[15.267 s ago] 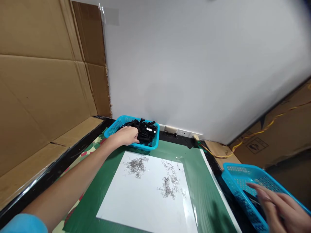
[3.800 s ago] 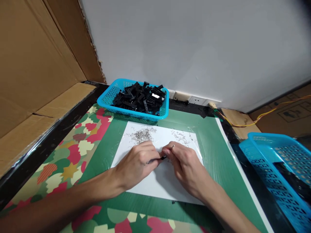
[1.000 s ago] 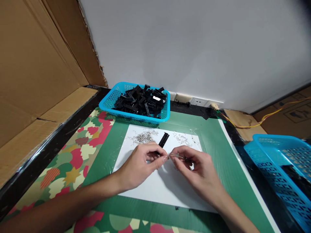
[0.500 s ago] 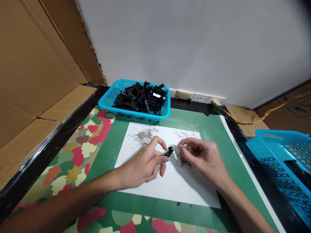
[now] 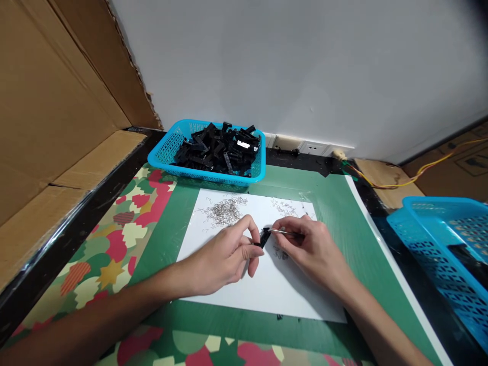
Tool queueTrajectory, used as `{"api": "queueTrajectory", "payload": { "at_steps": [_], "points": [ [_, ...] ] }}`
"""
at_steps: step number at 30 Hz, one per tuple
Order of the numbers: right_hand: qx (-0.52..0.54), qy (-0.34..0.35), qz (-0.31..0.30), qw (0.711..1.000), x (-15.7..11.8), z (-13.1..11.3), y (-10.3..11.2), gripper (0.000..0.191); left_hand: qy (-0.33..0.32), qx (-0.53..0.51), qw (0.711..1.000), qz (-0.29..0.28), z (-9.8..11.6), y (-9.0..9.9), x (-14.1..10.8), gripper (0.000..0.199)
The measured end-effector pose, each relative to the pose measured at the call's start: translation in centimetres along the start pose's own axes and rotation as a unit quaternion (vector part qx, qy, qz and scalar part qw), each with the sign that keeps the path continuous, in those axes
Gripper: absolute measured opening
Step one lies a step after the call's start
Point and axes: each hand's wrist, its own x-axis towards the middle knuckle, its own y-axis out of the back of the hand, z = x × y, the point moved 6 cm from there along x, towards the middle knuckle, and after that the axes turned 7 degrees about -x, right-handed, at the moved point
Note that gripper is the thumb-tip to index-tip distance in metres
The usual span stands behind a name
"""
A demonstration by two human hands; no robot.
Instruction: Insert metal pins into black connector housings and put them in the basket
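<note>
The person's left hand [image 5: 231, 254] pinches a small black piece [image 5: 266, 236] between thumb and fingers, holding it tilted above a white sheet [image 5: 244, 297]. Opposite, the right hand [image 5: 312, 244] grips a thin metal tool [image 5: 282, 232], its tip pointing left and reaching the upper end of the black piece; whether the tip is inside the piece or only against it cannot be told.

On the white sheet, a dense heap of fine bent wires [image 5: 224, 211] lies beyond the left hand, and a looser scatter of wires [image 5: 284, 207] lies beyond the right hand, with more partly hidden by its fingers. The sheet rests on a green mat [image 5: 324, 190], which lies over a patterned cover [image 5: 124, 231] on the surface.

At the back, against the wall [image 5: 282, 66], a blue basket [image 5: 198, 174] holds many black parts [image 5: 217, 150], one bearing a white patch. A second blue basket [image 5: 427, 203] stands at the right edge, with dark items inside.
</note>
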Motion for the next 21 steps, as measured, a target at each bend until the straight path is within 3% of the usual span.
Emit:
{"api": "queueTrajectory", "payload": {
  "at_steps": [9, 21],
  "points": [
    [-0.038, 0.031, 0.052, 0.997, -0.34, -0.42, -0.09, 0.015, 0.007, 0.023, 1.0, 0.007, 0.09, 0.11, -0.12, 0.014],
    [-0.036, 0.076, 0.075, 0.994, -0.76, -0.61, -0.44, 0.017, 0.018, 0.088, 0.996, 0.004, 0.32, 0.32, -0.31, 0.015]
  ]
}}
